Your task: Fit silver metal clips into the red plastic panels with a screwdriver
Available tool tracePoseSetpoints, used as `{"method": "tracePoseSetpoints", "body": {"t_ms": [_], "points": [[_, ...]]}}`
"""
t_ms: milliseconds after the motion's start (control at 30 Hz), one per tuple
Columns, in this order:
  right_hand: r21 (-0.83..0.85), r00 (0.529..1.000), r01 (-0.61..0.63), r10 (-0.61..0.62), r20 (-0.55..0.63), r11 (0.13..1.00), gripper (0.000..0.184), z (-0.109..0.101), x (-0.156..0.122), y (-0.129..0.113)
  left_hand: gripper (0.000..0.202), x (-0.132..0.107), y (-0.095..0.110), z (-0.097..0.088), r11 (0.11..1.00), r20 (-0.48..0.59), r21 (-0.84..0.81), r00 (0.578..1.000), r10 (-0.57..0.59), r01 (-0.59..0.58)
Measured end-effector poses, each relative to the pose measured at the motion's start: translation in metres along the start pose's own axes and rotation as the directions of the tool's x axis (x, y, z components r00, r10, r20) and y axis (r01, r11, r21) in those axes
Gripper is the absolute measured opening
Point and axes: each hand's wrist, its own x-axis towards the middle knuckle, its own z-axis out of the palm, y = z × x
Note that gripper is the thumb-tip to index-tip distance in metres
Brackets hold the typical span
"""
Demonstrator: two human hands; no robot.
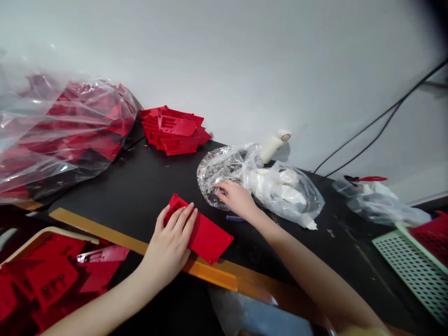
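A red rectangular plastic panel (212, 235) with small holes at its corners lies flat near the table's front edge. My left hand (175, 238) grips its left end, the fingers curled over the top and the thumb out of sight. Further back, my right hand (235, 198) reaches into the mouth of a clear plastic bag (213, 170) full of small shiny metal pieces. Its thumb and index finger are pinched together among them; whatever is between the fingertips is too small to make out. A short blue object (234, 218) lies just below the right wrist.
Behind the panel stands a stack of red panels (177, 133), with a large clear bag of red parts (70, 126) to its left. A tray (52, 231) holds more panels at lower left. Right of my hand are a bag with white contents (287, 189), a pale bottle (275, 147) and a green perforated basket (413, 266).
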Motion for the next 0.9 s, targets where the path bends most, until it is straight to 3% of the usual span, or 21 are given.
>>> {"method": "tracePoseSetpoints", "body": {"t_ms": [133, 233, 300, 400, 533, 700, 833, 900], "points": [[-0.023, 0.995, 0.049, -0.047, 0.088, 0.999, 0.024, 0.010, 0.025, -0.002, 0.065, -0.016, -0.008, -0.012, 0.982, 0.066, -0.177, 0.997, -0.051, 0.062], [0.006, 0.992, 0.075, -0.075, 0.101, 0.997, 0.021, 0.016, 0.036, 0.002, 0.053, -0.028, -0.025, -0.021, 0.929, 0.031, -0.306, 0.978, -0.208, 0.207], [0.047, 0.992, 0.087, -0.091, 0.090, 0.995, 0.017, 0.017, 0.039, 0.005, 0.042, -0.032, -0.036, -0.024, 0.868, 0.011, -0.373, 0.938, -0.348, 0.326], [0.133, 0.994, 0.089, -0.096, 0.049, 0.987, 0.010, 0.010, 0.033, 0.007, 0.039, -0.030, -0.047, -0.023, 0.763, 0.065, -0.429, 0.859, -0.508, 0.484], [0.309, 0.996, 0.014, -0.040, 0.079, 0.951, 0.012, -0.014, 0.010, 0.004, 0.047, -0.021, -0.050, -0.021, 0.663, 0.189, -0.457, 0.793, -0.579, 0.593], [0.549, 0.982, -0.107, 0.003, 0.187, 0.829, 0.029, -0.036, -0.015, -0.015, 0.047, -0.007, -0.045, -0.020, 0.608, 0.319, -0.444, 0.750, -0.579, 0.659], [0.759, 0.981, -0.167, 0.028, 0.192, 0.629, 0.039, -0.030, -0.012, -0.040, 0.039, 0.000, -0.042, -0.017, 0.562, 0.362, -0.471, 0.730, -0.580, 0.680], [0.817, 0.977, -0.185, 0.009, 0.215, 0.547, 0.032, -0.024, -0.005, -0.052, 0.038, -0.001, -0.041, -0.014, 0.558, 0.351, -0.491, 0.739, -0.576, 0.669]]}}
